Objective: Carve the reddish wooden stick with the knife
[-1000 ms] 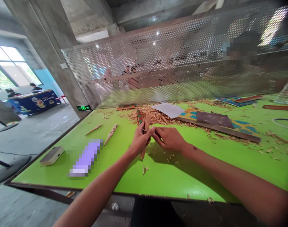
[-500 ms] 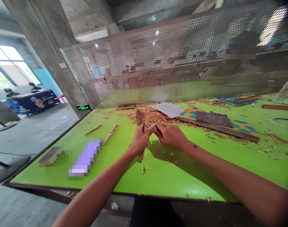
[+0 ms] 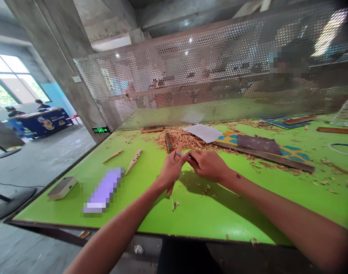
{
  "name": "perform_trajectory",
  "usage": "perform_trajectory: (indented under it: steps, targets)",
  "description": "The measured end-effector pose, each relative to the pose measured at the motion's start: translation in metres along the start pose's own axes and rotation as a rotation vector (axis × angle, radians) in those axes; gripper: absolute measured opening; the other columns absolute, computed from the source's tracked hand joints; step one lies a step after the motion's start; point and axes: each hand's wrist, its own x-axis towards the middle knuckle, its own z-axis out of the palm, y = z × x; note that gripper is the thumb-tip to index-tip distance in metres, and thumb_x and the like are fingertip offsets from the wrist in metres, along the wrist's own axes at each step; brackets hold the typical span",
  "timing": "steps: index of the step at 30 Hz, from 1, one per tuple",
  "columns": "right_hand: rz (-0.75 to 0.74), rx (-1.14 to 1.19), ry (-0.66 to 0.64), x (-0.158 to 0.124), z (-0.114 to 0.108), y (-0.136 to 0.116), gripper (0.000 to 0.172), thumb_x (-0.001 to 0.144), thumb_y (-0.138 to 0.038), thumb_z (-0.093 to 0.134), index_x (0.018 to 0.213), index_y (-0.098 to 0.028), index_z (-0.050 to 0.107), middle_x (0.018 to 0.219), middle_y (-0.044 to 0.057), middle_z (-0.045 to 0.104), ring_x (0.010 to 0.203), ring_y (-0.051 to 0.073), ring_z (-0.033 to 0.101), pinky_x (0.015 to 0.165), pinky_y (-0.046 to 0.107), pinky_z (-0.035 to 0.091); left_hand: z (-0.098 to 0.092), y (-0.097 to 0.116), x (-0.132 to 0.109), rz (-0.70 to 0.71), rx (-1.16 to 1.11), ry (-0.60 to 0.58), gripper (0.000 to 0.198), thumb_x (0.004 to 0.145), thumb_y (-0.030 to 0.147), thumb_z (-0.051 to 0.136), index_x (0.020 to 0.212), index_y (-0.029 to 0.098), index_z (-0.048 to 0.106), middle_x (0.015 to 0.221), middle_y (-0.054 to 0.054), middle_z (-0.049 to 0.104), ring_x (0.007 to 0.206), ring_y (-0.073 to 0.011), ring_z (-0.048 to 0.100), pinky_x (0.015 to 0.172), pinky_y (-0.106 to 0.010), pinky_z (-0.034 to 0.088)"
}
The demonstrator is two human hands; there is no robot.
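My left hand [image 3: 171, 168] is wrapped round a strip of reddish-brown wood [image 3: 178, 147], which stands tilted above the table, its upper end leaning away from me. My right hand [image 3: 206, 164] is closed on a small knife [image 3: 178, 154]; its thin blade lies across the wood near the left thumb, and the fingers hide its handle. The left thumb reaches to the right fingertips. Just beyond my hands lies a strip with red and green paint [image 3: 168, 141]. Left of them rest a carved, notched wooden stick [image 3: 133, 161] and a thinner pointed stick [image 3: 112, 156].
Wood shavings [image 3: 188, 136] are heaped behind my hands, under a white sheet [image 3: 203, 132]. Right of it, dark sandpaper [image 3: 259, 144] lies on a painted board [image 3: 298, 153]. A blurred purple item [image 3: 105, 190] and a pale box [image 3: 62, 188] sit left. A perforated metal screen [image 3: 191, 83] borders the table.
The upper end of the wood strip has shifted slightly to the right and down. Both hands keep their grips, and the knife blade still lies across the wood.
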Motion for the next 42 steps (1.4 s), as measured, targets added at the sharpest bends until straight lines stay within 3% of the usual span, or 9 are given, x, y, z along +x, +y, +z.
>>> perform_trajectory:
  steps: [7, 15, 24, 32, 36, 39, 42]
  targets:
    - [0.043, -0.060, 0.008, 0.001, -0.002, -0.007, 0.043, 0.108, -0.045, 0.031, 0.104, -0.018, 0.064, 0.093, 0.009, 0.074, 0.068, 0.019, 0.060, 0.060, 0.034, 0.015, 0.001, 0.002, -0.002, -0.092, 0.091, -0.027, 0.054, 0.090, 0.067, 0.053, 0.064, 0.021, 0.039, 0.055, 0.006, 0.035, 0.049, -0.0084, 0.027, 0.047, -0.025, 0.018]
    - [0.048, -0.035, -0.028, 0.002, -0.003, -0.005, 0.043, 0.108, -0.045, 0.031, 0.103, -0.017, 0.064, 0.090, 0.009, 0.074, 0.070, 0.020, 0.062, 0.060, 0.034, 0.018, -0.005, 0.003, -0.001, -0.080, 0.026, -0.080, 0.044, 0.090, 0.064, 0.057, 0.084, 0.021, 0.048, 0.054, 0.008, 0.041, 0.047, -0.0092, 0.034, 0.049, -0.023, 0.026]
    - [0.081, -0.090, -0.044, 0.002, -0.007, -0.009, 0.044, 0.107, -0.046, 0.030, 0.107, -0.019, 0.065, 0.096, 0.010, 0.075, 0.073, 0.021, 0.064, 0.060, 0.032, 0.021, -0.003, -0.004, 0.002, -0.120, 0.154, -0.056, 0.053, 0.090, 0.069, 0.050, 0.068, 0.022, 0.040, 0.055, 0.006, 0.040, 0.047, -0.0088, 0.032, 0.046, -0.024, 0.022]
    - [0.123, -0.080, -0.032, 0.004, -0.009, -0.011, 0.050, 0.107, -0.049, 0.027, 0.110, -0.018, 0.066, 0.096, 0.012, 0.075, 0.074, 0.023, 0.066, 0.061, 0.032, 0.029, 0.000, -0.002, 0.001, -0.171, 0.084, -0.035, 0.058, 0.088, 0.076, 0.049, 0.068, 0.023, 0.038, 0.050, 0.007, 0.038, 0.038, -0.0079, 0.032, 0.039, -0.023, 0.022]
    - [0.104, -0.055, -0.030, 0.005, -0.008, -0.005, 0.047, 0.107, -0.048, 0.028, 0.108, -0.018, 0.065, 0.096, 0.011, 0.075, 0.077, 0.023, 0.067, 0.062, 0.031, 0.029, -0.001, 0.000, 0.000, -0.215, -0.043, -0.107, 0.056, 0.087, 0.077, 0.051, 0.072, 0.024, 0.038, 0.049, 0.010, 0.034, 0.034, -0.0072, 0.029, 0.036, -0.022, 0.023]
    - [0.063, -0.037, -0.041, 0.006, -0.007, 0.000, 0.044, 0.107, -0.047, 0.031, 0.108, -0.019, 0.065, 0.096, 0.010, 0.075, 0.079, 0.022, 0.066, 0.063, 0.031, 0.030, -0.002, 0.000, 0.000, -0.187, -0.076, -0.160, 0.052, 0.087, 0.073, 0.056, 0.078, 0.024, 0.041, 0.050, 0.012, 0.036, 0.034, -0.0063, 0.028, 0.037, -0.020, 0.023]
    - [0.051, -0.046, -0.043, 0.006, -0.005, 0.000, 0.043, 0.106, -0.047, 0.032, 0.107, -0.019, 0.066, 0.095, 0.010, 0.075, 0.078, 0.023, 0.067, 0.062, 0.031, 0.029, -0.002, -0.003, 0.001, -0.153, -0.037, -0.133, 0.051, 0.087, 0.070, 0.058, 0.077, 0.023, 0.042, 0.050, 0.011, 0.038, 0.037, -0.0056, 0.029, 0.039, -0.020, 0.023]
